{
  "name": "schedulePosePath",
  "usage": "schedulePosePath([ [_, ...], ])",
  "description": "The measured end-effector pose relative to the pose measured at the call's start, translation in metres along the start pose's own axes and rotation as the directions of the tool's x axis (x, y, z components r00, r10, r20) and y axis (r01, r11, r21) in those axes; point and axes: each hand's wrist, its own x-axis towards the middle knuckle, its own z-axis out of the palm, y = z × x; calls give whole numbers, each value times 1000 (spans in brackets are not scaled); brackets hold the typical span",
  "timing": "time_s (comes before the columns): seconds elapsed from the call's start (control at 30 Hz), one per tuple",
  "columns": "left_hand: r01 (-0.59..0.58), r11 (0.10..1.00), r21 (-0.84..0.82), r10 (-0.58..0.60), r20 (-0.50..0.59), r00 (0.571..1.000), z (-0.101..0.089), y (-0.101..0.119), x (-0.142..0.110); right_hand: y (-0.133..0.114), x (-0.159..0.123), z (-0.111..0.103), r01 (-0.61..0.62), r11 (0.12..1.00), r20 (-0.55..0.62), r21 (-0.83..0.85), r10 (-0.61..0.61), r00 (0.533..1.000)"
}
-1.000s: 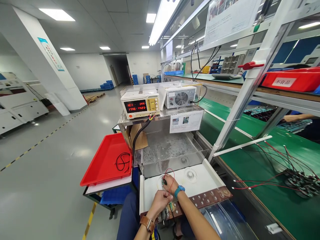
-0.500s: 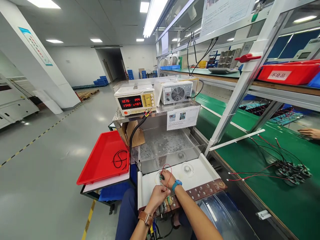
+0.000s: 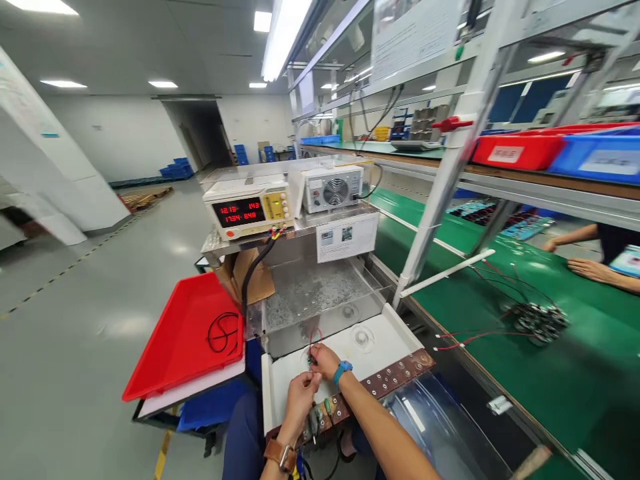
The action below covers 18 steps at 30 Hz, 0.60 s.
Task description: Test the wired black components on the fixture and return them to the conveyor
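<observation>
My right hand (image 3: 324, 361), with a blue band on its wrist, rests on the white tray (image 3: 390, 341) and is closed on a small round part (image 3: 311, 360) with a red wire (image 3: 316, 335) looping up from it. My left hand (image 3: 301, 395), with a brown watch strap on its wrist, sits just below it. Its fingers pinch the red wire close to the right hand. Under both hands runs a brown strip with round contacts (image 3: 395, 377).
A clear tank (image 3: 320, 297) stands behind the tray, under a power supply with red digits (image 3: 246, 210) and a grey fan unit (image 3: 333, 189). A red tray (image 3: 185, 333) holds a coiled black cable. Wired parts (image 3: 537, 320) lie on the green belt (image 3: 525, 373). Another person's hands (image 3: 593, 268) rest at the right.
My view has swung to the right, so the bench has slid left in the picture. Both hands stay together on the wired part. Another person's arms now show at the right.
</observation>
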Motion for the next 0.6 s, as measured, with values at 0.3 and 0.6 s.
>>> schedulePosePath([
  [0.3,68,978,-198,-90,-107,990,-11,-4,4,29,-85,-91,-208,954,-618,217,299,727],
  [0.6,160,961,-224,-176,-53,983,-8,10,5,177,-298,-250,-717,566,-806,408,591,8],
])
